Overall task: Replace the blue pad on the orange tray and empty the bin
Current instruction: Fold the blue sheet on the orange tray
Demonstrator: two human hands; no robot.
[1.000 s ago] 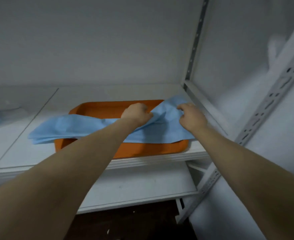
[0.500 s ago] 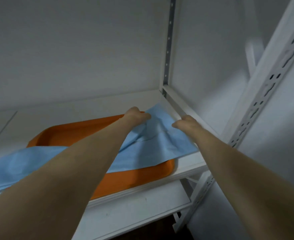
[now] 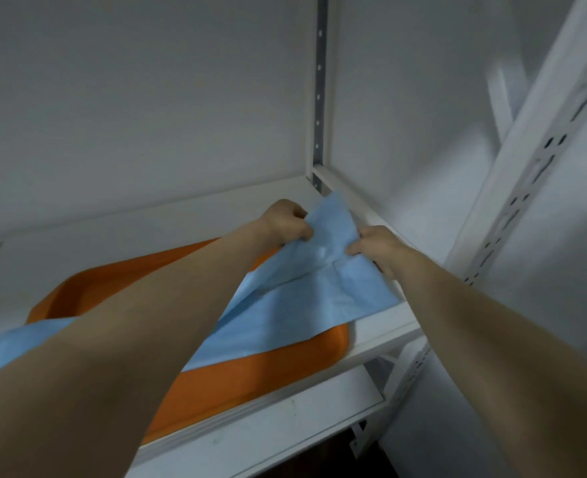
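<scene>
Shelf (image 3: 147, 229): left fist (image 3: 285, 224), right fist (image 3: 376, 248) on pad (image 3: 312, 298)

Single head-worn wide-angle view, close in, forward and down toward the right rear corner of the white shelf (image 3: 154, 219)

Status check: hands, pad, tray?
Left hand and right hand both pinch far end of blue pad. Pad creased, draped over orange tray, overhanging onto shelf. Nothing blocking; bin out of view.

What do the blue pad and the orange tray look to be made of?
The blue pad looks like a thin, matte nonwoven or paper-like sheet: soft folds, creases. The orange tray is probably moulded plastic: smooth, slight sheen, rounded rim.
</scene>
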